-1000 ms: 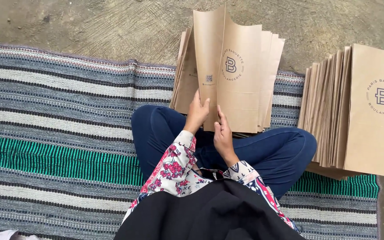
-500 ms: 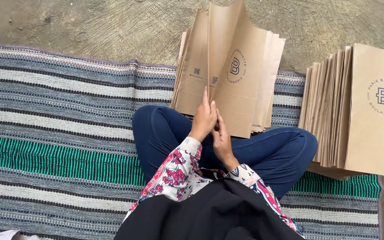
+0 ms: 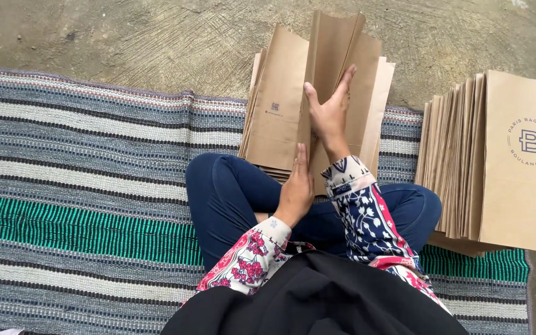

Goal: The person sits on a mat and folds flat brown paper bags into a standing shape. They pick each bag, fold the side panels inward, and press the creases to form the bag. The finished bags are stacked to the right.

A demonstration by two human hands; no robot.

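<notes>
I sit cross-legged on a striped mat, with a brown paper bag (image 3: 333, 46) standing half-opened in front of my knees. My right hand (image 3: 330, 115) reaches up into its folded side, thumb on one side of the crease and fingers spread on the other. Lower down, my left hand (image 3: 296, 186) holds the bag's bottom edge with straight fingers. Behind the held bag lies a pile of flat brown bags (image 3: 274, 118), the top one showing a small printed square.
A thick stack of the same brown bags (image 3: 516, 167) with a round logo stands at my right knee. The woven mat (image 3: 82, 186) with grey, white and green stripes spreads left. Bare concrete floor (image 3: 156, 43) lies beyond it.
My right hand has moved up from the bag's bottom into its side fold. The bag has turned, so the logo face no longer shows. My left hand has dropped lower.
</notes>
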